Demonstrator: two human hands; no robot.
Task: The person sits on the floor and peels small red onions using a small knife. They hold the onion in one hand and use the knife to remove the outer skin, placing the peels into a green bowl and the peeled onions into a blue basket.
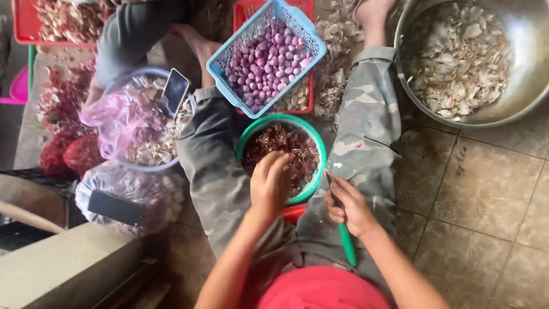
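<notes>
From up here I see my left hand (270, 184) reaching over the near rim of the green bowl (313, 183) that sits between my knees, fingers bunched and curled down into the heap of reddish shallot skins (286, 150) inside; whether it has pinched anything I cannot tell, since the fingertips are hidden behind the back of the hand. My right hand (350, 207) is closed in a fist around a green-handled knife (345, 234), the handle running down past my wrist and the blade end poking up toward the bowl's right edge, just beside it. Beyond the bowl, a blue plastic basket (229, 71) tilts against my left leg, full of peeled purple shallots (267, 60), and it overlaps a red basket (247, 8) behind. To my right on the tiled floor stands a large steel basin (529, 86) holding pale papery peelings. On my left a bluish bowl (140, 166) carries a pink plastic bag (117, 123) and a phone (174, 91), with another person's grey sleeve (128, 34) above it
</notes>
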